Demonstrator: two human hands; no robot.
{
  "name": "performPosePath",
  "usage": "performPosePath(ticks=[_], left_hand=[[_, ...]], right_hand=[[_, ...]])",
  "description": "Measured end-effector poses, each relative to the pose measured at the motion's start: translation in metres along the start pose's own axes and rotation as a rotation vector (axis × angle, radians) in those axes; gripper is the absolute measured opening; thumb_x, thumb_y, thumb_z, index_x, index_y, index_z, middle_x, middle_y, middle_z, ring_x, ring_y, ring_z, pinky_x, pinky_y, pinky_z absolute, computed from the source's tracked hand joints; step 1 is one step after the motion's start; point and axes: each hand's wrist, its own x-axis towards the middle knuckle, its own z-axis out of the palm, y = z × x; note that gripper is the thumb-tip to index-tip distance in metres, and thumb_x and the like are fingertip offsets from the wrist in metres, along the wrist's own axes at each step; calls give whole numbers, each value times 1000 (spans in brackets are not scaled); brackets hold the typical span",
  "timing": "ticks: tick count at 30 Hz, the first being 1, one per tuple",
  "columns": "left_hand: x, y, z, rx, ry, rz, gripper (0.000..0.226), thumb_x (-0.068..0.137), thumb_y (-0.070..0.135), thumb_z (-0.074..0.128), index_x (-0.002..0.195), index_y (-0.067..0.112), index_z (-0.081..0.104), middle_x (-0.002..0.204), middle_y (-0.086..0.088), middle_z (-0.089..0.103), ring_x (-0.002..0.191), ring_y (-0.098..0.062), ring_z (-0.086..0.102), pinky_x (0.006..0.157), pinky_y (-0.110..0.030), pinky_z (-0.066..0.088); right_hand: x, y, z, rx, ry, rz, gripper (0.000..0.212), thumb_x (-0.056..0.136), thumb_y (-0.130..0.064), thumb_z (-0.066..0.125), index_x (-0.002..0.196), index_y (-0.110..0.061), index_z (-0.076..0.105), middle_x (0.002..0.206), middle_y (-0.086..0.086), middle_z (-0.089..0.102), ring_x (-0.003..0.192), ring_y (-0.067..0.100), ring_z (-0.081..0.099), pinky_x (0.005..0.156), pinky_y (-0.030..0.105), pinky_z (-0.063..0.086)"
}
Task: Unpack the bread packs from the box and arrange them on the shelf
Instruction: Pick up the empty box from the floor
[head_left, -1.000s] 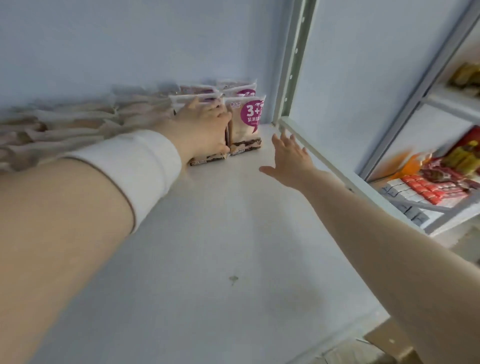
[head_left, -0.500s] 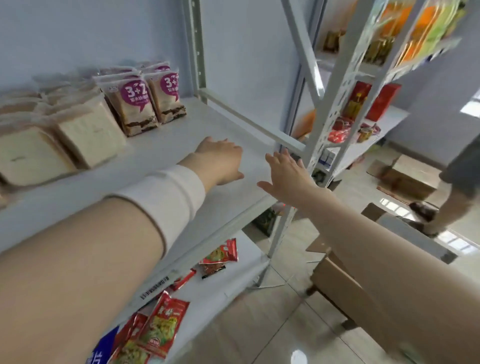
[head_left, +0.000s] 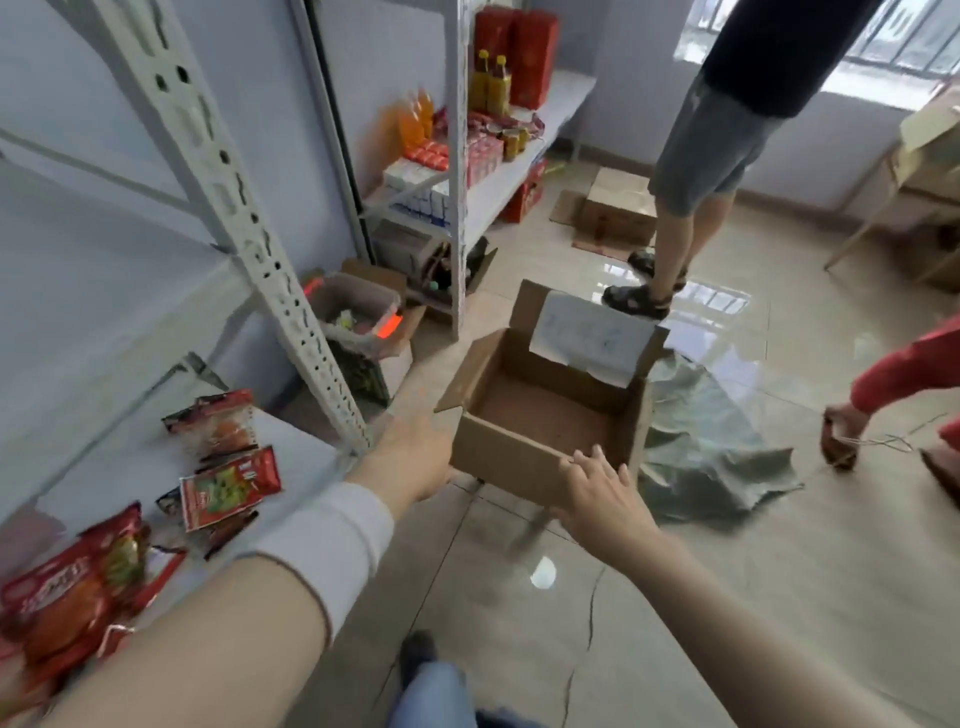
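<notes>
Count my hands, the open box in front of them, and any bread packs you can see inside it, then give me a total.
Hands: 2 (left hand, right hand)
Open box: 1
Bread packs seen inside it: 0
Total: 3
</notes>
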Motion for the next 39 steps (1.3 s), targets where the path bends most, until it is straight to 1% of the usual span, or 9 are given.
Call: performPosePath(ticks=[8,13,16,18,22,24,27,34,39], left_hand=[[109,13,86,126,-342,71,45,94,39,43,130,13,44,132,-11,53,121,-28,50,98,-37,38],[210,-18,128,-81,-460,-15,41,93,38,43,129,17,44,133,-7,54,121,-25,51,100,-36,41],[268,-26,140,-314,-494,-139,48,94,38,44,135,14,40,138,-9,50,125,-26,48,103,-35,39],[315,-28,145,-527,-434,-231,54,95,34,46,141,9,31,145,-13,40,132,-29,40,108,-36,33],[404,-20,163,-917,-202,-355,60,96,34,43,147,13,20,151,-11,29,138,-28,30,113,-41,24],[440,-15,177,-933,-89,-389,56,97,37,38,146,16,22,151,-10,30,138,-27,30,113,-42,25],[471,-7,198,-896,-30,-381,52,98,40,31,144,16,26,149,-10,34,136,-29,32,110,-41,25],[481,-3,225,-872,27,-418,56,96,45,26,142,13,31,144,-12,42,132,-32,38,109,-40,28],[459,0,223,-884,78,-438,50,98,39,29,138,9,38,139,-16,47,128,-35,42,106,-40,32]], right_hand=[[31,122,82,16,-339,286,49,94,-36,44,136,-14,34,145,6,36,139,25,23,110,43,25],[86,181,116,127,-428,461,46,96,-36,40,136,-14,36,141,5,42,129,22,40,102,32,37],[128,204,130,282,-450,591,50,95,-37,41,138,-12,34,143,6,41,130,23,41,103,30,37],[167,219,136,432,-393,656,50,95,-34,43,138,-10,34,144,9,41,131,24,40,105,32,34],[253,249,152,682,-144,742,52,94,-32,47,139,-8,36,142,12,44,130,27,43,105,36,34],[293,259,164,813,-48,760,53,96,-33,43,142,-8,32,145,12,40,133,26,39,109,38,31],[332,270,185,932,57,823,53,99,-34,34,144,-7,27,149,10,34,137,25,32,110,33,25],[354,269,212,908,258,954,42,101,-27,28,127,-2,48,128,21,54,119,35,47,94,34,34],[343,267,204,867,234,978,44,101,-27,28,130,-1,48,130,23,53,121,38,46,96,35,34]])
